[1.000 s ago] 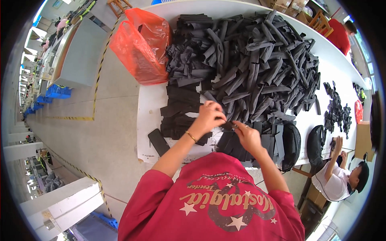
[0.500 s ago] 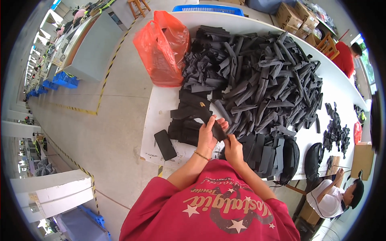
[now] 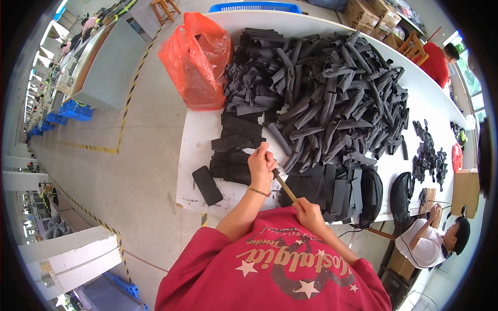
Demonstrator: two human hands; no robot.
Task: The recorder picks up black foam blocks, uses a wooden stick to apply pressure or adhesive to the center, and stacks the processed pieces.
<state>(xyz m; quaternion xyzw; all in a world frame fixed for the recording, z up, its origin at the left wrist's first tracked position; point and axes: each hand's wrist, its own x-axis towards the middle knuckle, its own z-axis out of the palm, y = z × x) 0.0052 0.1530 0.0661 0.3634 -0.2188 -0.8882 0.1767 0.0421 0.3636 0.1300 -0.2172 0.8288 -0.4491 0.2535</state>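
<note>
Presently held: one thin tan wooden stick, slanted between both hands at the near edge of the white worktable.

Left hand is closed round the stick's upper end, where a small black piece sits against it; right hand grips the lower end, the two hands apart. Risk, as judged: the black piece could slip off if either grip loosens, or a sleeve could drag the stacked flat black foam pads just beside the left hand off the edge. Adjacent: large heap of black foam strips; orange plastic bag; single black pad near the table's edge.
</note>
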